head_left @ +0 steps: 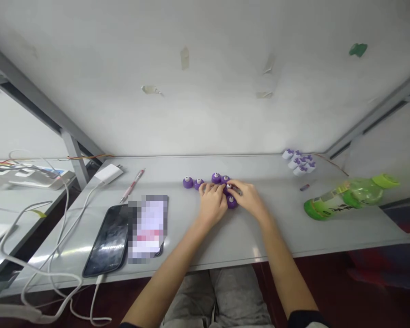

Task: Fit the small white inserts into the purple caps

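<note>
Several small purple domed caps with white tips stand close together at the middle of the table. My right hand [249, 198] has its thumb and index finger pinched on one purple cap [229, 187]. From the other side my left hand [212, 203] presses its index finger and thumb against that same cap, its other fingers curled. Just below lies another purple cap [231, 203], close under the fingertips. Two caps sit to the left, an outer cap [187, 182] and a cap [198, 183] beside my left fingers. Behind the hands a further cap [216, 178] stands upright.
White pieces with purple tops [299, 163] are grouped at the back right. A green-capped bottle [348, 199] lies on its side at the right. At the left are a dark phone [107, 241], a second phone [148, 225], a pen [132, 186] and a white charger [109, 173] with cables.
</note>
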Motion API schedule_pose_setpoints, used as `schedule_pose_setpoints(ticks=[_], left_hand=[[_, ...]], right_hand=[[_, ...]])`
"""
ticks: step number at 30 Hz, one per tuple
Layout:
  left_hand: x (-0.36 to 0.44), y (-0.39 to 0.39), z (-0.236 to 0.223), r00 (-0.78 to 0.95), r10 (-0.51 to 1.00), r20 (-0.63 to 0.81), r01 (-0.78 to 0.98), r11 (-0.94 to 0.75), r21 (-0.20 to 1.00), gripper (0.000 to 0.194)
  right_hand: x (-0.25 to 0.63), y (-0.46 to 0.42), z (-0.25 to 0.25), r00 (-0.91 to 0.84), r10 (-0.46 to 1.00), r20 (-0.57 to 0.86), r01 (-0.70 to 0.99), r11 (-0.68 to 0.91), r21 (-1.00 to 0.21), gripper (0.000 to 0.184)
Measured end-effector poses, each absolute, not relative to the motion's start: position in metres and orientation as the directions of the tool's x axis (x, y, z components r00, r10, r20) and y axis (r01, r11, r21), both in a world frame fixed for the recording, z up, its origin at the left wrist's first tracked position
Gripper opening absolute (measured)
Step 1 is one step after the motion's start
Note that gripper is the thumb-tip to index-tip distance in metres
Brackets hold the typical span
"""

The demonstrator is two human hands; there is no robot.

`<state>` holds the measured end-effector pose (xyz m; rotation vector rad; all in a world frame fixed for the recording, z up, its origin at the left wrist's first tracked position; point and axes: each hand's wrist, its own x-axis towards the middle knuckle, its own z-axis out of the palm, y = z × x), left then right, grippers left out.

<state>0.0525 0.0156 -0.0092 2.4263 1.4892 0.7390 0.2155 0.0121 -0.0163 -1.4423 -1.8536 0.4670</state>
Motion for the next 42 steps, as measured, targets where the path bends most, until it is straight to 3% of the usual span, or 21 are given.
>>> schedule_pose_setpoints(ticks=[7, 12, 16, 20, 23, 26, 30, 35, 39, 42], left_hand=[[0.051, 0.017, -0.017, 0.367, 0.839, 0.402, 0.738, -0.526, 0.422, 0.038], [0.048, 0.018, -0.013, 0.349, 0.815, 0.462, 0.682, -0.559, 0.471, 0.039], [0.042, 0.019, -0.002, 0.365, 0.824, 0.433, 0.495, -0.565, 0.66, 0.038], [0.039, 0.017, 0.009, 0.307, 0.872, 0.381, 0.29, -0.467, 0.835, 0.035], [0.04, 0.014, 0.013, 0.311, 0.885, 0.345, 0.209, -0.418, 0.884, 0.034], [0.041, 0.013, 0.014, 0.344, 0.881, 0.324, 0.193, -0.404, 0.894, 0.034], [0.041, 0.012, 0.015, 0.364, 0.881, 0.301, 0.176, -0.383, 0.907, 0.035], [0.038, 0.013, 0.016, 0.354, 0.901, 0.249, 0.169, -0.324, 0.931, 0.036], [0.038, 0.014, 0.014, 0.329, 0.92, 0.212, 0.13, -0.266, 0.955, 0.039], [0.038, 0.014, 0.014, 0.339, 0.914, 0.224, 0.121, -0.278, 0.953, 0.038]], right_hand=[[0.216, 0.013, -0.02, -0.059, 0.943, 0.327, 0.657, 0.284, -0.699, 0.022], [0.214, 0.009, -0.007, 0.124, 0.945, 0.304, 0.38, 0.238, -0.894, 0.02], [0.211, 0.004, 0.006, 0.201, 0.957, 0.208, 0.116, 0.187, -0.975, 0.03], [0.21, 0.0, 0.013, 0.152, 0.97, 0.19, 0.044, 0.185, -0.982, 0.03], [0.209, -0.002, 0.013, 0.156, 0.967, 0.201, 0.045, 0.196, -0.98, 0.03], [0.21, -0.002, 0.01, 0.18, 0.96, 0.212, 0.155, 0.186, -0.97, 0.032], [0.213, -0.002, 0.008, 0.189, 0.967, 0.169, 0.198, 0.131, -0.971, 0.065], [0.215, -0.005, 0.019, 0.147, 0.962, 0.23, 0.09, 0.219, -0.972, 0.035], [0.211, -0.005, 0.019, 0.08, 0.975, 0.209, 0.169, 0.193, -0.966, 0.038], [0.211, -0.003, 0.012, 0.098, 0.985, 0.143, 0.293, 0.109, -0.95, 0.061]])
